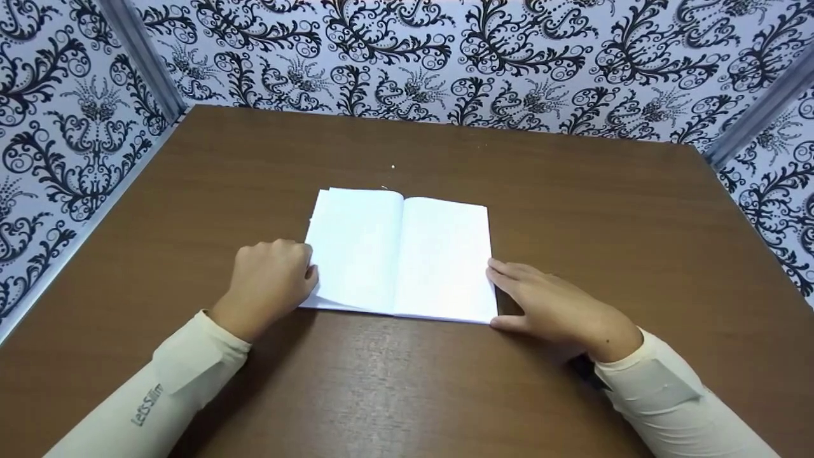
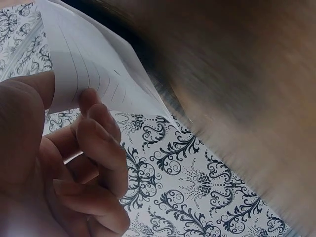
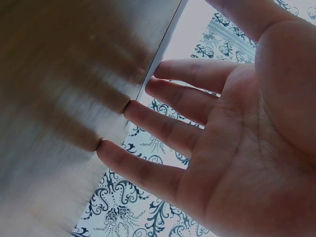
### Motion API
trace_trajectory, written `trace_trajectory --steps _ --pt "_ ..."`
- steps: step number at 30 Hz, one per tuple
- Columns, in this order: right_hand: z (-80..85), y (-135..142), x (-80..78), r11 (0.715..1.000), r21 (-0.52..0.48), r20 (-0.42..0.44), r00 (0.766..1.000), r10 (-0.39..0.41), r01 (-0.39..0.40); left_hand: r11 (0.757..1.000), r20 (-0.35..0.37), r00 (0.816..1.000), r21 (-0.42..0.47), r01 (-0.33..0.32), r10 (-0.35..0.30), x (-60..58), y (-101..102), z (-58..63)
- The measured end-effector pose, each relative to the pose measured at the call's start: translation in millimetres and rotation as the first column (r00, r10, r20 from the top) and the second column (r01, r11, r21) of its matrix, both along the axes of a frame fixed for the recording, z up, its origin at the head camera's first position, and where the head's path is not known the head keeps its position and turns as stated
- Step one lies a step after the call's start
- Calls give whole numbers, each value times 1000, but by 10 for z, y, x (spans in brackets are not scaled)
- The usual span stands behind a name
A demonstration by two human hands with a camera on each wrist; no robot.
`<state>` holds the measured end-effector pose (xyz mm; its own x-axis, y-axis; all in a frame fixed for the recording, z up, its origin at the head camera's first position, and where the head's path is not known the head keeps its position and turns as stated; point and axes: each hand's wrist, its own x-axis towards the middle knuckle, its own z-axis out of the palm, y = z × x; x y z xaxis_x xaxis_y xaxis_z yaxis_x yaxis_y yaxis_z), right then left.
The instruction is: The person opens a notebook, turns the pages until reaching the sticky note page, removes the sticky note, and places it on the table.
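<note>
An open notebook (image 1: 443, 261) lies on the brown table, its two facing pages looking white in the head view. At its left edge my left hand (image 1: 273, 280) pinches a sheet between thumb and curled fingers. The left wrist view shows this lined page (image 2: 94, 64) bent and lifted, with the thumb on one face and the index finger behind it. My right hand (image 1: 553, 305) rests at the notebook's lower right edge. Its fingers (image 3: 148, 126) are straight and spread, with their tips against the notebook's side and the tabletop.
The brown wooden table (image 1: 572, 184) stretches out around the notebook. Small white specks (image 1: 393, 166) lie beyond its top edge. Walls with black floral wallpaper (image 1: 394, 57) border the table at the back and both sides.
</note>
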<state>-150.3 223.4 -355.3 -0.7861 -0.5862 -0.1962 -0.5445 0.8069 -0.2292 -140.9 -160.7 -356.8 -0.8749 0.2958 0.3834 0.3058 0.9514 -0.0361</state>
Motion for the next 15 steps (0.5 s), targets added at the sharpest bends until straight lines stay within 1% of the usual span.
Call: trace_trajectory --steps 7,15 --pt "37 3 13 1000 -3 -12 1000 11 -11 1000 18 1000 -13 3 -3 11 -15 -9" --pt "15 7 6 1000 -2 -20 1000 23 -23 1000 51 999 -27 -1 2 7 -13 -29"
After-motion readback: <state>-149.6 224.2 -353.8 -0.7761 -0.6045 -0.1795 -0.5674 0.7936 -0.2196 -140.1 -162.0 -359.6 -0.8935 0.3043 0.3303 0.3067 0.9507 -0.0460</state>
